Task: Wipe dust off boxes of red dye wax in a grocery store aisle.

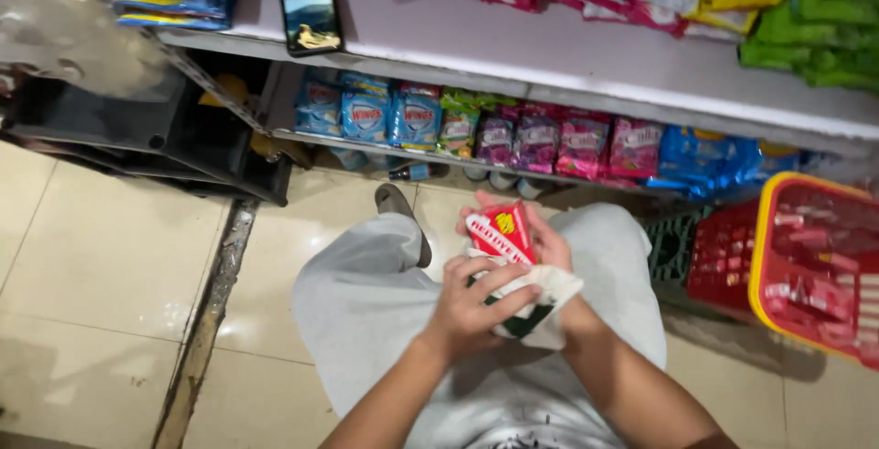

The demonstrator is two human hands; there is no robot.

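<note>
Crouching over a tiled floor [110, 266], the person holds a small red packet [500, 234] above their grey-trousered knees [366, 302]. The right hand [548, 246] cups the red packet from behind and beneath, its fingers [487, 200] showing past the packet's upper edge. The left hand [472, 307] lies just below the red packet, its fingers [499, 286] curled and pressed onto a white cloth [549, 298] with dark green patches, which is bunched against the packet's lower end. Beyond the red packet runs a low shelf [385, 145] lined with blue, green, purple and pink sachets [536, 142]. Higher than that, a white upper shelf [513, 42] carries a phone [309, 10] lying flat with its screen lit, well to the left of the red packet, and more pink, yellow and green packs. To the right of the red packet stands a red basket with a yellow rim [765, 257], beside a red crate [723, 252]. One shoe [398, 204] shows on the floor just left of the packet.
</note>
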